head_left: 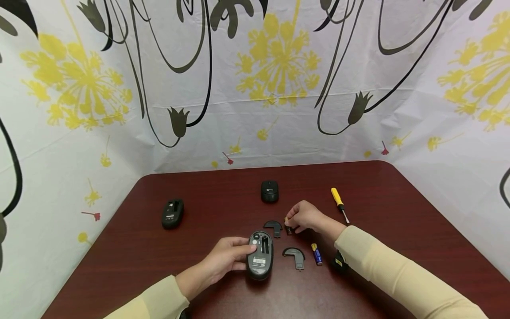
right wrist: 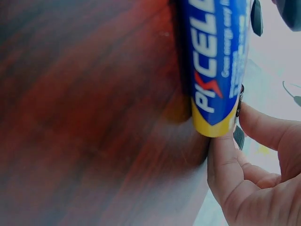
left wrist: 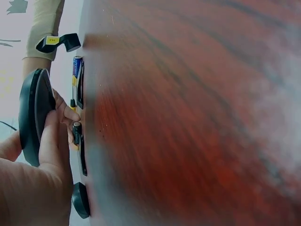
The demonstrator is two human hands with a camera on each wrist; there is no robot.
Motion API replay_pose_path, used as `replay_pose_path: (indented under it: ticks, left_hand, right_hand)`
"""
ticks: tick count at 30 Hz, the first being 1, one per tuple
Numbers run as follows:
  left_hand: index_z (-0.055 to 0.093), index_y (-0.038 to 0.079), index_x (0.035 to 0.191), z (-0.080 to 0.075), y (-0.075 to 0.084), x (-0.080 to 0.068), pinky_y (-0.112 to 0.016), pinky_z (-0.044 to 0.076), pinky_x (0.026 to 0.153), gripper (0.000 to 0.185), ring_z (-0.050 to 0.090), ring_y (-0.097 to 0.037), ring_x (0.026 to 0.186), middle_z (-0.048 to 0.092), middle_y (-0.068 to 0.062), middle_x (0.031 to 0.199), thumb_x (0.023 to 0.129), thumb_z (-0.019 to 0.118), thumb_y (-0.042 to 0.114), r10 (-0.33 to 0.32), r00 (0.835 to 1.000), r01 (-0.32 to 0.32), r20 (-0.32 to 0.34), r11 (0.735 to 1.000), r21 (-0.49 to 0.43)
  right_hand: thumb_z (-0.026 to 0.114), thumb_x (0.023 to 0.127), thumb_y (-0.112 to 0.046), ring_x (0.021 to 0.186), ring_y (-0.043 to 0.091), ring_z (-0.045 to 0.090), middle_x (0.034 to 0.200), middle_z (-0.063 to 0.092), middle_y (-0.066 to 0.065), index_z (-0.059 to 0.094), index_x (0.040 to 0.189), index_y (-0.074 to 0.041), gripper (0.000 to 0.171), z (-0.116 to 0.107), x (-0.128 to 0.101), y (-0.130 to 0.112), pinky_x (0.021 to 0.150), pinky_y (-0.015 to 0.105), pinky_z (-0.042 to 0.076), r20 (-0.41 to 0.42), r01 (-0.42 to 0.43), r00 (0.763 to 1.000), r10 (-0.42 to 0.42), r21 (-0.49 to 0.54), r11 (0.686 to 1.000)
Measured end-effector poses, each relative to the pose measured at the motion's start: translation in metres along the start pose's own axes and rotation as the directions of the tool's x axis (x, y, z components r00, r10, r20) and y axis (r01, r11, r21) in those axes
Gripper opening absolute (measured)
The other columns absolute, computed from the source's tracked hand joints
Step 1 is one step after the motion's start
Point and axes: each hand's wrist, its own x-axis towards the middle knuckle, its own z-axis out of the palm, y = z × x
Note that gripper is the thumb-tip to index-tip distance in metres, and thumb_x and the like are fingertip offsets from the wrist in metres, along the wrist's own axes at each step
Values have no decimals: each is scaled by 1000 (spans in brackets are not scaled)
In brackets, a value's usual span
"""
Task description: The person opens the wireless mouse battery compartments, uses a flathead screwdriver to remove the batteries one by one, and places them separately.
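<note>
My left hand (head_left: 229, 257) grips a black computer mouse (head_left: 260, 266), its underside up and its slotted battery bay uncovered. In the left wrist view the mouse (left wrist: 35, 117) stands on edge between thumb and fingers, held above the table. Further right, my right hand (head_left: 307, 216) pinches a dark AA battery with a gold end (head_left: 288, 229) at the tabletop. A curved black battery cover (head_left: 273, 227) lies just left of it. Nearer me are a second cover (head_left: 295, 256) and a blue and yellow battery (head_left: 316, 254), which looms large in the right wrist view.
On the dark red table (head_left: 223, 195), another upturned mouse (head_left: 173, 213) lies at the left and a black mouse (head_left: 269, 191) at the back middle. A yellow-handled screwdriver (head_left: 338, 199) is at the right. Partly under the right sleeve sits a black object with a yellow label (head_left: 339, 262).
</note>
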Motion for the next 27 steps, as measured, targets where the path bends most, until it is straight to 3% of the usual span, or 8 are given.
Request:
replay_pose_path:
  ticks: [17, 27]
  left_hand:
    - [50, -19, 121, 9, -2, 11, -41, 57, 77, 44, 67, -28, 93, 66, -19, 102, 90, 68, 7, -6, 1000, 6, 6, 997, 78]
    - [52, -18, 120, 12, -3, 16, -40, 58, 72, 43, 67, -26, 90, 67, -19, 101, 90, 69, 7, -31, 999, 37, -39, 986, 162]
  right_hand:
    - [69, 88, -1, 81, 25, 67, 90, 67, 13, 67, 101, 8, 16, -3, 2, 2, 66, 39, 59, 24, -30, 999, 30, 8, 1000]
    - [68, 89, -2, 81, 24, 67, 91, 65, 16, 65, 102, 9, 17, -9, -1, 2, 67, 36, 59, 72, -15, 997, 13, 29, 999]
